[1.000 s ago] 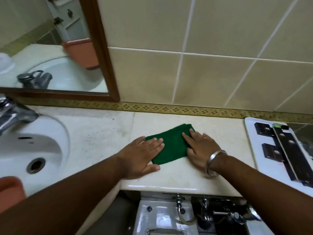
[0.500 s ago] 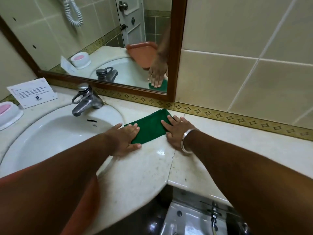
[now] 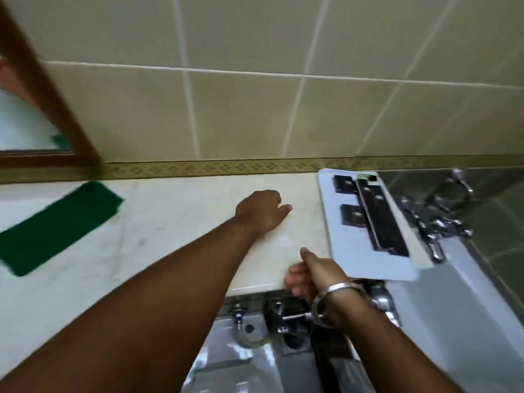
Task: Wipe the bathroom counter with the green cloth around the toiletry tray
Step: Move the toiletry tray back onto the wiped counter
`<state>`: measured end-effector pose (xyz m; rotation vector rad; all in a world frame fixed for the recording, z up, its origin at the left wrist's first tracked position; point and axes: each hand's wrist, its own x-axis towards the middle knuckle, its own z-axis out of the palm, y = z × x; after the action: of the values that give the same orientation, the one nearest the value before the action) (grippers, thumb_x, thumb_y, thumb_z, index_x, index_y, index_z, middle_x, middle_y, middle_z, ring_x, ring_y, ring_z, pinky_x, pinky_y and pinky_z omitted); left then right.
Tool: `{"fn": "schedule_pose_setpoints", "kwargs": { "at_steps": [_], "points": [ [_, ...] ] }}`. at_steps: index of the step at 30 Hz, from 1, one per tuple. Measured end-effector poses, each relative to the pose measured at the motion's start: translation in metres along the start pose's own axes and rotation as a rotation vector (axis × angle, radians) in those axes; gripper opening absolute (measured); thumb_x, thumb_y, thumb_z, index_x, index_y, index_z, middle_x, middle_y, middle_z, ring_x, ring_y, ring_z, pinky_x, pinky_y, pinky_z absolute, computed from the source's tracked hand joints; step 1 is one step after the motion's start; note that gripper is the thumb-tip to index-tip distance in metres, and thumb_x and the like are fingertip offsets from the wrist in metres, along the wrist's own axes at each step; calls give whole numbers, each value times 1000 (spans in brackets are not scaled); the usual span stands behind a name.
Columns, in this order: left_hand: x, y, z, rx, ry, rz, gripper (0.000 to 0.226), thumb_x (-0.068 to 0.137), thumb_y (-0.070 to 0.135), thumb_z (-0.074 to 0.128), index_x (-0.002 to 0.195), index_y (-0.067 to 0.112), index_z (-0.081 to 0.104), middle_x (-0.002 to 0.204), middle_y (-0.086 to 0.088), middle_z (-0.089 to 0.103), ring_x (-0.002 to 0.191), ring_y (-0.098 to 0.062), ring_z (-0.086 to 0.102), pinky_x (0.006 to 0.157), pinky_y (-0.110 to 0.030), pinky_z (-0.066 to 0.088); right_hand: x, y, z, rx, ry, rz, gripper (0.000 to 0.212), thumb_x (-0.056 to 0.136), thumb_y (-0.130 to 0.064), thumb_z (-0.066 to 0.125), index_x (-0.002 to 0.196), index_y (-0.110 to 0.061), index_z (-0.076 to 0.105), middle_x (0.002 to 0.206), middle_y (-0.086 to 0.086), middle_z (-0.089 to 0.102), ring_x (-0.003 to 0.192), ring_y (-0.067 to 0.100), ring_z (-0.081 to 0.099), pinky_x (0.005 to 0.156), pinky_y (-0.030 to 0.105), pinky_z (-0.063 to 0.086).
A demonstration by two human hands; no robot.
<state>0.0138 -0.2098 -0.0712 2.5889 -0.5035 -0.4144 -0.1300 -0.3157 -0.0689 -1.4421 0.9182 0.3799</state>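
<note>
The green cloth [image 3: 56, 226] lies folded flat on the cream counter [image 3: 170, 222] at the far left, with no hand on it. The white toiletry tray [image 3: 357, 251] with black packets [image 3: 377, 217] sits at the counter's right end, overhanging the edge. My left hand [image 3: 262, 214] rests on the counter just left of the tray, fingers loosely curled and holding nothing. My right hand [image 3: 312, 275], with a metal bangle on the wrist, hovers at the counter's front edge near the tray's near-left corner, fingers partly curled and empty.
A wood-framed mirror [image 3: 34, 109] hangs at the upper left. Tiled wall [image 3: 255, 109] runs behind the counter. Chrome taps [image 3: 436, 222] and a bathtub [image 3: 467, 307] lie to the right; pipes and fittings [image 3: 283, 319] show below the counter edge.
Both hands have let go of the green cloth and moved right toward the tray. The view has swung right, away from the sink.
</note>
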Motion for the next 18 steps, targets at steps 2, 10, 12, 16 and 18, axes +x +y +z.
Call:
{"fn": "schedule_pose_setpoints", "kwargs": {
  "at_steps": [2,10,12,16,18],
  "points": [
    [32,38,14,45,-26,-14,47,93,56,46,117,19,63,125,-4,64,115,-27,58,86,-36,47,8,12,-36,38,48,120,60,96,-49,42,66,1,60,50,16,66,32,22,50,40,22,39],
    [121,107,39,50,-52,-167,27,93,37,54,99,13,64,111,-12,70,93,-30,64,75,-32,46,39,34,-84,268,93,146,52,100,-29,37,59,-1,52,34,8,52,21,13,40,28,14,31],
    [127,107,45,62,-41,-191,13,88,27,56,92,15,59,100,-7,68,88,-28,64,71,-31,46,41,37,-84,272,93,129,45,96,-23,40,56,-4,51,33,5,49,22,12,38,29,13,29],
    [114,93,42,-12,-19,-204,11,84,23,52,80,13,56,85,-4,60,80,-26,61,65,-29,41,40,41,-98,143,196,38,42,88,-19,45,50,-3,52,35,7,50,27,19,43,31,19,33],
    [92,79,39,-185,-28,-272,18,83,21,52,71,11,61,77,-8,65,69,-26,61,62,-30,47,37,46,-115,-100,294,-56,41,85,-22,46,51,-3,59,50,12,62,48,27,59,49,30,47]
  ]
}}
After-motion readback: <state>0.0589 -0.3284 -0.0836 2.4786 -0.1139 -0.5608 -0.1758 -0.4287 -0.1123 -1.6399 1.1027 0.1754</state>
